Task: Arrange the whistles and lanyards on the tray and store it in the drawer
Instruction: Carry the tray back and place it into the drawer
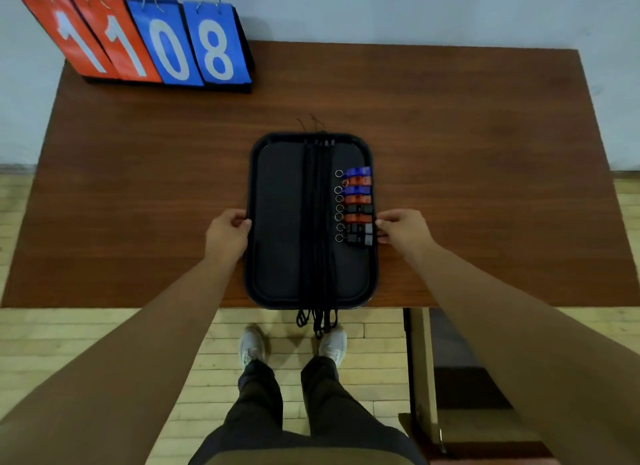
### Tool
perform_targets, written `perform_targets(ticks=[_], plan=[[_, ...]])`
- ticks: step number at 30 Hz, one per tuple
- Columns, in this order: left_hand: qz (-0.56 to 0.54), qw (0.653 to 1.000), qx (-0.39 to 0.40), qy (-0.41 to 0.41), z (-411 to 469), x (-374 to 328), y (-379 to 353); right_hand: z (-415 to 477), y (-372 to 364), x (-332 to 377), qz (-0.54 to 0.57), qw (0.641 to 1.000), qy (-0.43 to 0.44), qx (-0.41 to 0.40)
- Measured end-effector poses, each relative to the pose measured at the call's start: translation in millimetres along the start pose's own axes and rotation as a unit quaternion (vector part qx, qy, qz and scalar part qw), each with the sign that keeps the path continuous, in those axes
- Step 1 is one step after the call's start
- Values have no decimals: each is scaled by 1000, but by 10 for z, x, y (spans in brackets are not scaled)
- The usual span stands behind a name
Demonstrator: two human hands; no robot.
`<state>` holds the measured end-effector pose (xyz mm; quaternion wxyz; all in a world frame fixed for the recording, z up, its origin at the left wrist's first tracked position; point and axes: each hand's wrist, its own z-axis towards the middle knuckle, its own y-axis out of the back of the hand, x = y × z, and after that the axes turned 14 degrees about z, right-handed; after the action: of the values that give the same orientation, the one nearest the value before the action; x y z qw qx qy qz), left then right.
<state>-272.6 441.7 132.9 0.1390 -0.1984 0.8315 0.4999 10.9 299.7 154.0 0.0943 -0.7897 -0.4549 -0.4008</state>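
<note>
Hands (227, 234) (403, 229) gripping tray (277, 201) sides, arms outstretched

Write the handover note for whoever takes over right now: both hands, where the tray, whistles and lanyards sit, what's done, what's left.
Left hand grips the left rim of the tray; right hand grips its right rim.
Tray lies flat on the table, at the near edge.
Whistles form a column along the tray's right side; lanyards run straight down its middle, ends hanging over the near edge.
Done: arranging looks finished.
Left: lift the tray and store it in the drawer, which I cannot clearly make out here.
</note>
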Motion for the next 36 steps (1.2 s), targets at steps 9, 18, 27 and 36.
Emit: perform_targets(ticks=[9, 18, 27, 36], plan=[[-61, 998, 10, 27, -218, -66, 18, -45, 172, 9, 26, 1000, -4, -1], [-89, 996, 2, -32, -654, -520, 306, -587, 613, 220, 66, 997, 44, -26], [-123, 981, 21, -152, -1182, -977, 592, -1499, 1176, 306, 100, 984, 93, -110], [-125, 961, 110, -220, -1880, -1166, 232, -2201, 1799, -371, 161, 963, 68, -205]])
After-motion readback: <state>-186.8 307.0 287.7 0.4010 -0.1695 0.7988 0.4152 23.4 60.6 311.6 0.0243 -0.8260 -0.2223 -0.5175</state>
